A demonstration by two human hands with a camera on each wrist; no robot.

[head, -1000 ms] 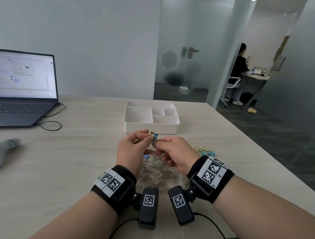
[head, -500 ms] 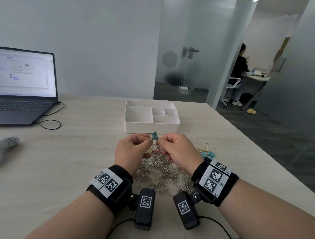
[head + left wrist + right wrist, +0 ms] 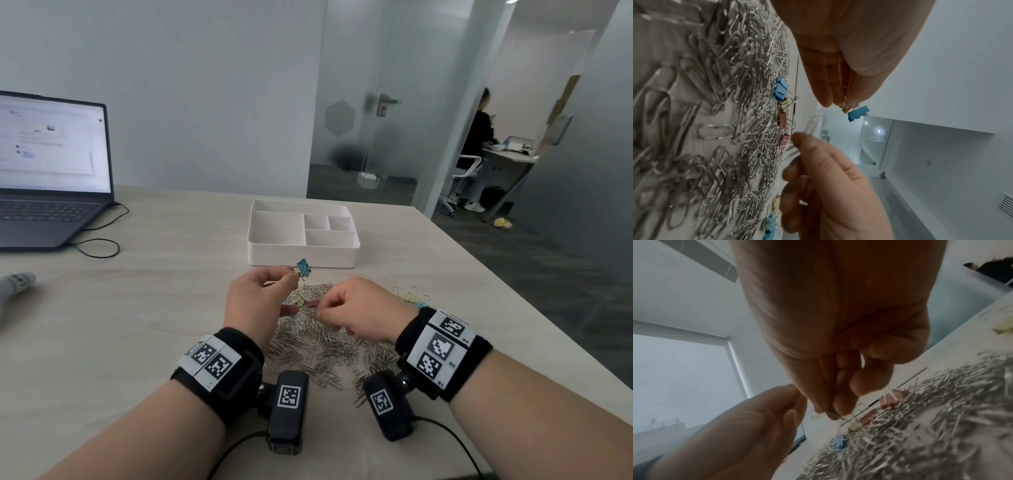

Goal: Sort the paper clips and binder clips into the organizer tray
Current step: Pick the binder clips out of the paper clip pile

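My left hand (image 3: 291, 274) is raised over the pile and pinches the wire handle of a teal binder clip (image 3: 303, 268). In the left wrist view that teal binder clip (image 3: 858, 113) hangs from the fingertips with a yellowish clip beside it. My right hand (image 3: 318, 310) is lower, just above the heap of silver paper clips (image 3: 318, 346), and pinches a single paper clip (image 3: 809, 128), which is blurred. Pink binder clips (image 3: 310, 303) and a blue one (image 3: 780, 88) lie in the heap. The white organizer tray (image 3: 301, 262) stands beyond, its compartments showing nothing inside.
A small group of yellow and blue binder clips (image 3: 411, 296) lies right of the heap. An open laptop (image 3: 51, 171) with a black cable (image 3: 99, 246) is at the far left, a grey object (image 3: 17, 282) at the left edge. The table's right edge runs diagonally.
The hands, joined at the teal binder clip before, have parted. My right hand has dropped toward the heap with a paper clip. My left hand still holds the teal clip up.
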